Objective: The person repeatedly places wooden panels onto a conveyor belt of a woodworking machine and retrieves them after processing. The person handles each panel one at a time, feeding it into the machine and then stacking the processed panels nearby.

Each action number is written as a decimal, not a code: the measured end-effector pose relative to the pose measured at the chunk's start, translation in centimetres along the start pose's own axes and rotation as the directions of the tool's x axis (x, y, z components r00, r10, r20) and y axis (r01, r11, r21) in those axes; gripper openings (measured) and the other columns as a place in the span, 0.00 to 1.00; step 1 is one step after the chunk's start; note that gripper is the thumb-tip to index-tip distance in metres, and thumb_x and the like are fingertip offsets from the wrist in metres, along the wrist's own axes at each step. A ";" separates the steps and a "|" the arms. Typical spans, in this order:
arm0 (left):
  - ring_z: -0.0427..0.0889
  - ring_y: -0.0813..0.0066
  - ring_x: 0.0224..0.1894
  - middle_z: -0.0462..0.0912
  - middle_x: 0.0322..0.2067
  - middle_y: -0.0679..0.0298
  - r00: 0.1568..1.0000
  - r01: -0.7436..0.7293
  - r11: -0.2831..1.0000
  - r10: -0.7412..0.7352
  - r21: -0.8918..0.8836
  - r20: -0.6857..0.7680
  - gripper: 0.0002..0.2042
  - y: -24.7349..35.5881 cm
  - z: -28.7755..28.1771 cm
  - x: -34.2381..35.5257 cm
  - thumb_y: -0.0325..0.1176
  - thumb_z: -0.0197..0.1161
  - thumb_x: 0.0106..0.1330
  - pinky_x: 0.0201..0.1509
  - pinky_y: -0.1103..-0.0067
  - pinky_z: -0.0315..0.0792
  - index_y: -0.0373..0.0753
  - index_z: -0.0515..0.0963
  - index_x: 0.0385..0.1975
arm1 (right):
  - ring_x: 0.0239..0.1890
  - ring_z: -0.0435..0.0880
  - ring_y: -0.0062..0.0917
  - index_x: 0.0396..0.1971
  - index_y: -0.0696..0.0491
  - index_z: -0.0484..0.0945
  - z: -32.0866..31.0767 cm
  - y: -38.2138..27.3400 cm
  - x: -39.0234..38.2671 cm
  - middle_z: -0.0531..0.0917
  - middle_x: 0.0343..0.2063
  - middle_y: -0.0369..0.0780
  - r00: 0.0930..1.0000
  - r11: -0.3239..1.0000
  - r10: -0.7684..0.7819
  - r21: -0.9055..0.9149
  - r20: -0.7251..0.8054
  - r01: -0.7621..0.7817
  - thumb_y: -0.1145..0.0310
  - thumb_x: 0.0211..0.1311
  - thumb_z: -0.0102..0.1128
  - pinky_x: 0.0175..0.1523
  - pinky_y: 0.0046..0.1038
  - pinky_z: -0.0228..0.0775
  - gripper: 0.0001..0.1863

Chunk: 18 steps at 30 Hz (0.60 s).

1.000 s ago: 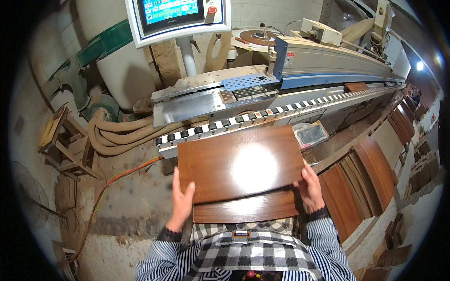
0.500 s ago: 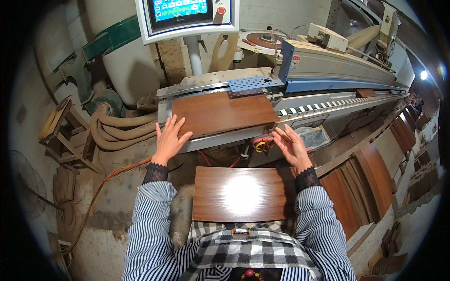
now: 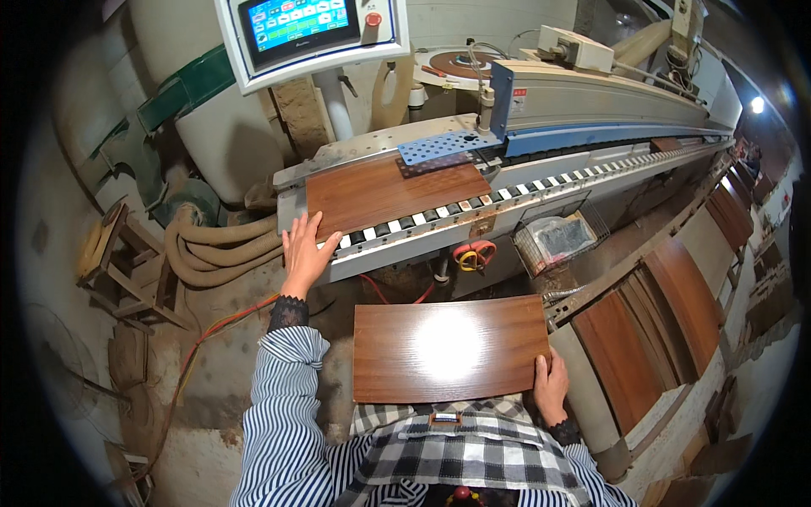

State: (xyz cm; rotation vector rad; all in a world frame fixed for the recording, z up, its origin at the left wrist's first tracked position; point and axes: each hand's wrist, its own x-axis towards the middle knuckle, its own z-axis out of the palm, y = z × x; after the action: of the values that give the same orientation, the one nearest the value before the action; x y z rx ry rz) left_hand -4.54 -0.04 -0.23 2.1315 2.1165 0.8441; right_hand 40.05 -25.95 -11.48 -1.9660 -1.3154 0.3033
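My left hand (image 3: 308, 258) is open, fingertips touching the near left corner of a brown wood-grain board (image 3: 389, 194). That board lies on the machine's infeed, by a perforated blue plate (image 3: 437, 144) and a roller strip (image 3: 553, 184). My right hand (image 3: 551, 387) is closed on the right edge of a second, glossy board (image 3: 401, 351), held low in front of my checked apron.
A control panel (image 3: 300, 25) stands above the machine. Hoses (image 3: 194, 249) and a wooden stand (image 3: 127, 266) are at left. Red scissors (image 3: 473, 253) and a wire basket (image 3: 557, 241) hang below the rail. More boards (image 3: 617, 359) lie along a conveyor at right.
The upper board went from both my hands onto the machine and now sits further back. My right hand has moved down onto the lower board. My left hand stays at the upper board's corner.
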 end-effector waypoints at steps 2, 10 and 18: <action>0.54 0.52 0.71 0.61 0.67 0.48 1.000 0.002 1.000 -0.002 0.018 -0.015 0.33 0.1 0.3 0.2 0.56 0.59 0.62 0.74 0.58 0.37 0.41 0.67 0.63 | 0.40 0.80 0.45 0.42 0.58 0.78 -0.3 -0.8 0.6 0.81 0.37 0.50 0.999 0.998 0.013 -0.054 -0.031 -0.014 0.58 0.66 0.54 0.46 0.41 0.70 0.18; 0.57 0.52 0.70 0.63 0.66 0.49 0.999 -0.028 1.000 0.028 -0.009 -0.025 0.30 -0.4 0.0 0.3 0.52 0.60 0.62 0.74 0.57 0.38 0.40 0.70 0.61 | 0.24 0.78 0.45 0.21 0.60 0.72 -0.4 -0.8 3.5 0.78 0.22 0.51 0.976 0.985 -0.076 -0.168 -0.203 0.042 0.56 0.62 0.60 0.31 0.44 0.65 0.21; 0.53 0.53 0.72 0.60 0.67 0.49 0.996 0.005 0.993 0.006 -0.121 0.092 0.28 -0.9 -0.7 1.1 0.49 0.58 0.64 0.74 0.57 0.33 0.42 0.70 0.62 | 0.30 0.81 0.19 0.47 0.58 0.71 -3.2 -1.4 4.1 0.80 0.37 0.37 0.767 0.352 0.214 0.685 0.605 -0.638 0.67 0.70 0.50 0.32 0.21 0.79 0.12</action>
State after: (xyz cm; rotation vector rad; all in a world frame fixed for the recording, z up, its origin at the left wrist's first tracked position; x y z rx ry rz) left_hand -5.72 0.81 0.39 2.0689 1.9677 0.8343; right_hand 42.76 -23.52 -7.47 -1.2748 -0.5246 1.4559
